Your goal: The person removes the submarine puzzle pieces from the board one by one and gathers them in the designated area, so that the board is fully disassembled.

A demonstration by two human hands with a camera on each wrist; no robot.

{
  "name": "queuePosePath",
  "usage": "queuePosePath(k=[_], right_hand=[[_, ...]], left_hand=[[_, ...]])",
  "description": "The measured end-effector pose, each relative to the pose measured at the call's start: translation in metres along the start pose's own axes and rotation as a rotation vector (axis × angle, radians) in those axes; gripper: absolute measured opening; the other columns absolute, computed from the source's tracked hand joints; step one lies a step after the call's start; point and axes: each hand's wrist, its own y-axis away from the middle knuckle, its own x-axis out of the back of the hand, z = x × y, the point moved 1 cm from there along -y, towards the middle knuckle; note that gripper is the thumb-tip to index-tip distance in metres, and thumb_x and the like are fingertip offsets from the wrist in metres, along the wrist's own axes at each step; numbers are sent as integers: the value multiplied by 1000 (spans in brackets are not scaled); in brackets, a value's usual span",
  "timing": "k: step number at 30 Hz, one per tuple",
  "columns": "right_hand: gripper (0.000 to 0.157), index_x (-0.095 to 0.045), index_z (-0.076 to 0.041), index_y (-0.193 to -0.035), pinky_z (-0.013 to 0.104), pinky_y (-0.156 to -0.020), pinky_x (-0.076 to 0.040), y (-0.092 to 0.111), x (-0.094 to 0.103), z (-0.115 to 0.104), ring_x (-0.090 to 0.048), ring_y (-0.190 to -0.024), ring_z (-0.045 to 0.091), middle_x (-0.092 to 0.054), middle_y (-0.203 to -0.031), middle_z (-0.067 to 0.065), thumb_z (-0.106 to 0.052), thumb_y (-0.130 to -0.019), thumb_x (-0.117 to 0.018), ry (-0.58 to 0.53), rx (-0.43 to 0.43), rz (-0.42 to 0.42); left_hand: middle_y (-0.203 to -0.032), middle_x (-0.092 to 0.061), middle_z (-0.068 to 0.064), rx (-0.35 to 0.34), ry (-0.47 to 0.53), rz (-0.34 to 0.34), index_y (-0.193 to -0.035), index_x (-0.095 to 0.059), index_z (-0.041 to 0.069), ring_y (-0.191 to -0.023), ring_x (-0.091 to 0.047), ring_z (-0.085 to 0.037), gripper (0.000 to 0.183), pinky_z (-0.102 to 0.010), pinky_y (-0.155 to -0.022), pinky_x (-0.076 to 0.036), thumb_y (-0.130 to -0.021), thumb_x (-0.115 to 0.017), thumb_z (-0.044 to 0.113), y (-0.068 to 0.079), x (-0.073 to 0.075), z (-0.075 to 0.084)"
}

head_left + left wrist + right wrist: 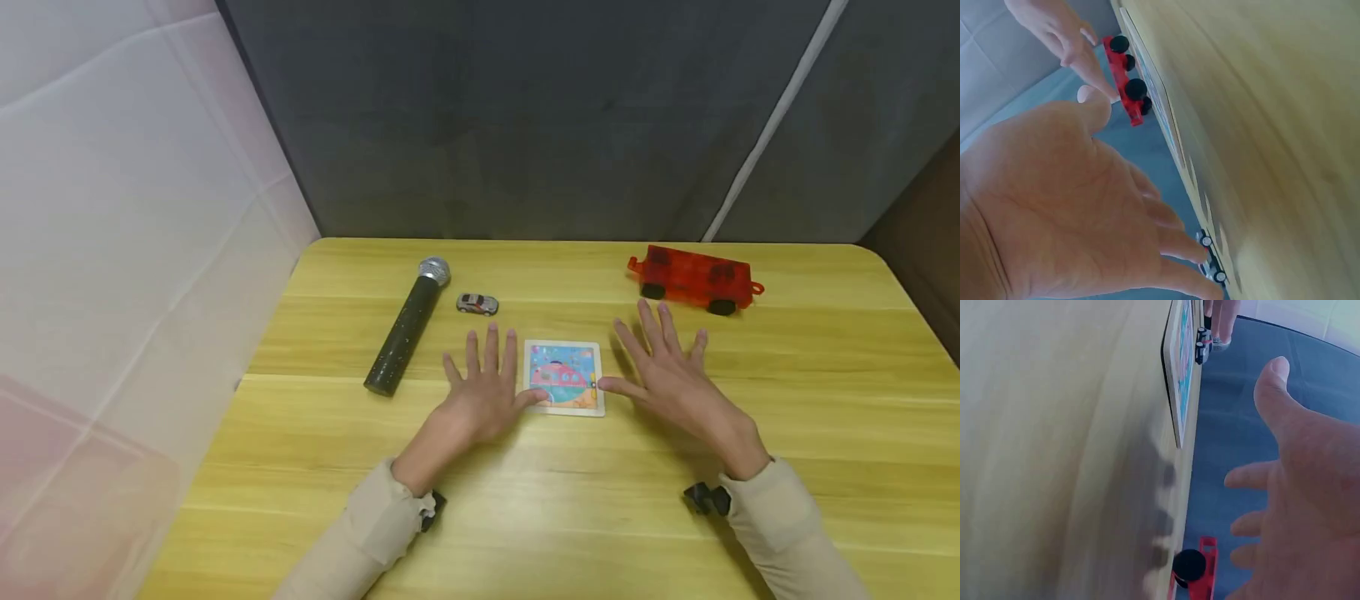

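Note:
Both hands hover over the table with fingers spread and nothing held. My left hand (480, 404) is at the left side of a square picture puzzle (562, 379) with a pink submarine on blue, its thumb overlapping the lower left corner in the head view. The right hand (678, 387) is on the other side, thumb tip at the puzzle's right edge. In the right wrist view the puzzle (1180, 375) lies flat, with the right palm (1322, 481) raised above the tabletop. Beyond the left fingertips sits a small silver toy car (477, 304).
A black microphone (408, 329) with a silver head lies left of the toy car. At the back right stands a red toy wagon (697, 277) with black wheels, just past the right fingertips. A dark panel (525, 125) rises behind the wooden table (570, 517).

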Motion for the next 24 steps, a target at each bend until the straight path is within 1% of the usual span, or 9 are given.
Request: queuePosePath(k=[2, 4, 6, 8, 12, 15, 17, 20, 24], right_hand=[[81, -40, -2, -169, 88, -123, -1, -5, -2, -3, -4, -167, 55, -11, -180, 32, -45, -107, -71, 5, 56, 45], [60, -58, 0, -157, 79, -125, -24, -12, -4, -7, -30, -160, 54, -36, -170, 34, -31, -108, -72, 3, 128, 96], [38, -72, 2, -139, 68, -115, -46, -20, -6, -13, -54, -139, 50, -57, -149, 32, -18, -107, -73, 14, 185, 137], [24, -80, 2, -125, 57, -99, -59, -27, -6, -20, -65, -117, 43, -66, -129, 26, -9, -105, -74, 45, 212, 148], [19, -83, 2, -119, 47, -80, -62, -34, -4, -31, -68, -98, 34, -66, -116, 21, -3, -103, -76, 95, 155, 87], [19, -83, 2, -119, 44, -72, -62, -38, -2, -36, -66, -94, 31, -66, -114, 21, 0, -103, -74, 101, 103, 50], [18, -84, 3, -115, 41, -67, -60, -40, -1, -38, -64, -91, 29, -67, -112, 21, 2, -102, -73, 97, 88, 36], [16, -85, 4, -110, 39, -70, -61, -45, 0, -38, -64, -93, 28, -70, -111, 21, 4, -101, -72, 74, 85, 3], [16, -84, 6, -112, 44, -82, -64, -46, 0, -36, -67, -104, 33, -72, -113, 21, 4, -101, -73, 27, 115, -1]], left_hand=[[-184, 12, -18, -25, -28, -17, -177, 1, 8, -169, 10, -46, 95, -76, -132, -4, -113, -38, 67, 3, 4, 4], [-185, 9, -16, -73, -53, -29, -177, -2, 7, -170, 7, -43, 92, -70, -135, -4, -114, -39, 63, 5, 7, 9], [-185, 7, -14, -136, -57, -42, -177, -4, 6, -171, 7, -41, 89, -64, -137, -2, -115, -38, 61, 6, 5, 15], [-185, 5, -13, -197, -50, -60, -177, -6, 8, -171, 6, -41, 86, -60, -138, -2, -116, -38, 58, 7, 3, 20], [-186, 1, -13, -242, -38, -102, -179, -12, 21, -171, 6, -43, 76, -59, -139, -5, -116, -37, 57, 8, 0, 28], [-186, 0, -13, -239, -60, -114, -178, -17, 31, -170, 7, -44, 70, -59, -139, -5, -116, -36, 57, 8, 0, 30], [-186, 0, -13, -239, -70, -112, -177, -20, 32, -170, 7, -45, 68, -59, -139, -5, -116, -36, 57, 8, 0, 30], [-185, -1, -15, -240, -82, -105, -177, -21, 31, -170, 6, -46, 67, -59, -139, -6, -117, -35, 57, 8, 0, 30], [-185, -3, -15, -236, -114, -99, -177, -22, 31, -170, 3, -47, 66, -59, -139, -8, -117, -34, 56, 8, 0, 30]])
